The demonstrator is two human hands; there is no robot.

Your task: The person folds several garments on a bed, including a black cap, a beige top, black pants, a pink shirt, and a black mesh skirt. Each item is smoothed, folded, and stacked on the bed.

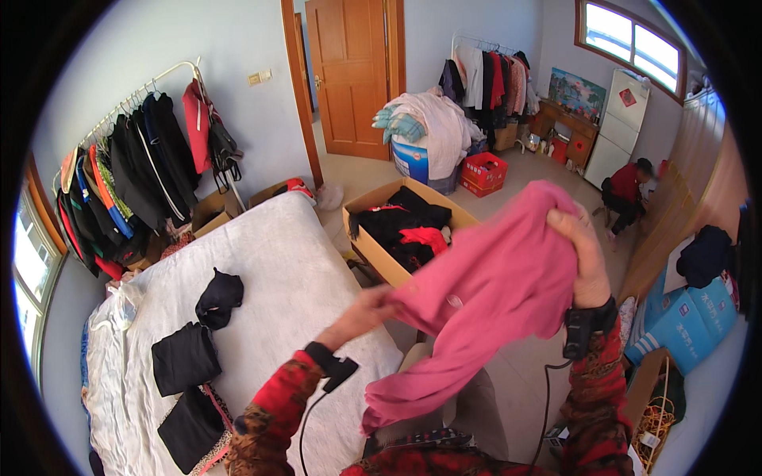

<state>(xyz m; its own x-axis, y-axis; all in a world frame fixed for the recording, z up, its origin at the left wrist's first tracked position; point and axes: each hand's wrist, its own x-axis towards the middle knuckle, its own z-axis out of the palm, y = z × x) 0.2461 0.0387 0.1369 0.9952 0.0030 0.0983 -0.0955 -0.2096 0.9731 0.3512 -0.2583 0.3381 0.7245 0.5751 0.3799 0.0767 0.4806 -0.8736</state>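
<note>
Two hands on one pink garment [496, 289]: my L hand [357, 319] pinches its L edge, my R hand [583, 254] is closed on its upper R corner, cloth stretched betw. them, lower end hanging below my grip twd my lap. L of my L hand: bed [294, 262] w/ white cover, approx. three black cloth items [186, 358] on it. Just beyond my grip: cardboard box [371, 254], black + red clothes [405, 214] inside. R of my R hand: blue carton [686, 317], dark cap-like item [702, 258] on top. Farther, ahead of my grip: red box [484, 174], then brown door [349, 75]. Far R, past my R hand: person [625, 190] in red top, low down nr white fridge [617, 123].
</note>
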